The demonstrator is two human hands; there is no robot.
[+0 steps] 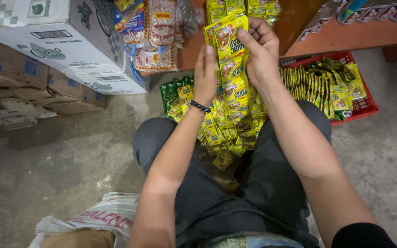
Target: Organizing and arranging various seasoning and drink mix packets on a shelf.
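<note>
Right hand [262, 50] pinching the top of a hanging strip of yellow foil seasoning sachets [233, 69], left hand [205, 76] flat against its left edge, steadying it above the sachet heap [228, 133] and near the red plastic basket [361, 103]

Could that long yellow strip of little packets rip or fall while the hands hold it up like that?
It might. The right hand pinches only the top of the long yellow strip of joined sachets, so the hanging weight could tear a seam. The left hand merely rests flat against it, so a slip could drop the strip onto the loose yellow sachet pile between the knees and tangle it.
</note>
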